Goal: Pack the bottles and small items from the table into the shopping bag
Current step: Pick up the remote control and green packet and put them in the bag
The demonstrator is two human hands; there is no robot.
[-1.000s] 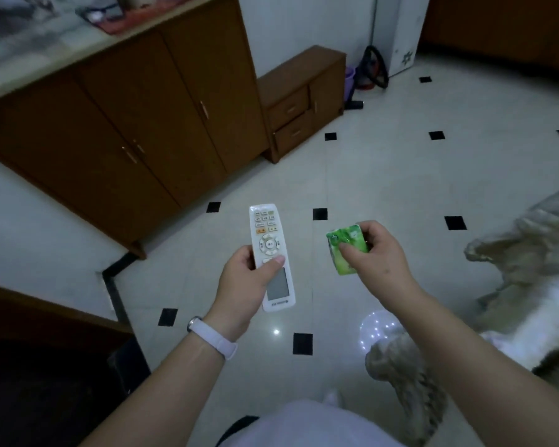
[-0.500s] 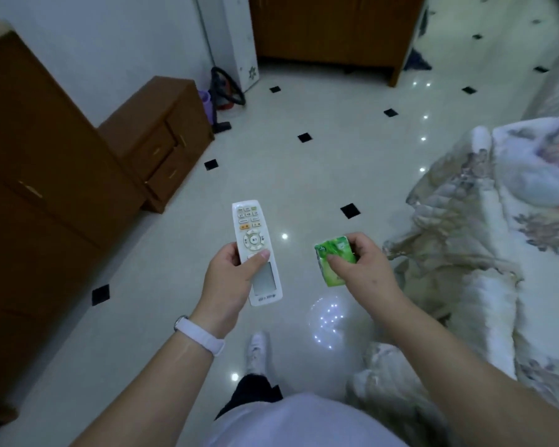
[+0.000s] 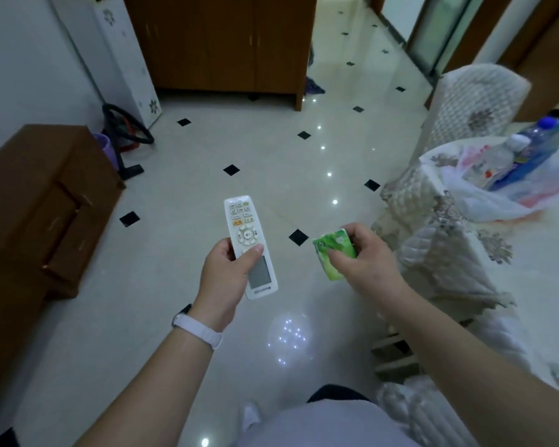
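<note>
The person stands on a pale tiled floor (image 3: pixel 271 150) dotted with small black squares, both arms held out in front. The left hand (image 3: pixel 226 279) is wrapped around a white remote (image 3: pixel 249 243), thumb pressed across its face just above the grey screen, buttons pointing away from the body. A white band (image 3: pixel 197 330) circles that wrist. The right hand (image 3: pixel 365 262) pinches a small green packet (image 3: pixel 333 253) between thumb and fingers; the packet looks soft and a bit crumpled, its lower end sticking out below the thumb. The two hands are near each other but apart, both over bare floor.

Off to the right is the bench (image 3: pixel 433 240), draped in a quilted floral cloth. On it lies a thin plastic bag (image 3: pixel 497 201), its mouth open toward the room, with two bottles inside: a clear one (image 3: pixel 497 159) with a white cap and a blue one (image 3: pixel 530 150) with a blue cap, both lying tilted. The remote and packet are well short of the bag.

On the left a low brown drawer unit (image 3: pixel 46 201) stands against the wall, and a tall wooden cabinet (image 3: pixel 220 43) is straight ahead.
</note>
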